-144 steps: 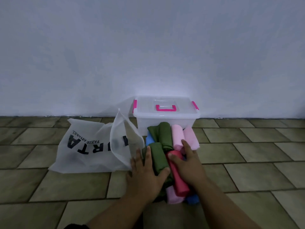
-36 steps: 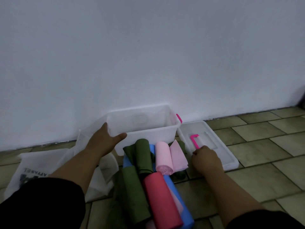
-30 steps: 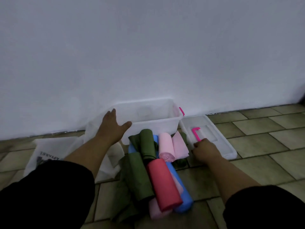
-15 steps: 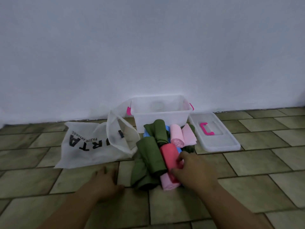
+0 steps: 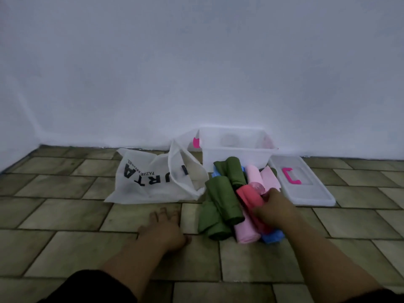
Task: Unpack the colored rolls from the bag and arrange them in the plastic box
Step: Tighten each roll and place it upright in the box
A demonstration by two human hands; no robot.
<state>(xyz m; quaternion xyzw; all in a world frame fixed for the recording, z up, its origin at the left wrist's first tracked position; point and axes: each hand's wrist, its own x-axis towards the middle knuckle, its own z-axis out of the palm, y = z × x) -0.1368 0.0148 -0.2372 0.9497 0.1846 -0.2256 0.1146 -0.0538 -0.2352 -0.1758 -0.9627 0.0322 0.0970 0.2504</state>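
Note:
A pile of colored rolls lies on the tiled floor: green rolls (image 5: 220, 200), a red roll (image 5: 248, 196), pink rolls (image 5: 254, 177) and a blue roll (image 5: 272, 237) underneath. Behind the pile stands the clear plastic box (image 5: 236, 158), open, against the wall. The white bag (image 5: 153, 180) with black lettering lies flat to the left. My right hand (image 5: 272, 209) grips the red roll on top of the pile. My left hand (image 5: 164, 230) rests flat on the floor left of the pile, fingers spread.
The box's clear lid (image 5: 301, 184) with a pink handle lies on the floor right of the box. A white wall runs close behind everything. Olive floor tiles stretch to both sides and toward me.
The lid came off the box and now lies at its right. My left hand left the box rim and went down to the floor. My right hand moved from the lid onto the red roll.

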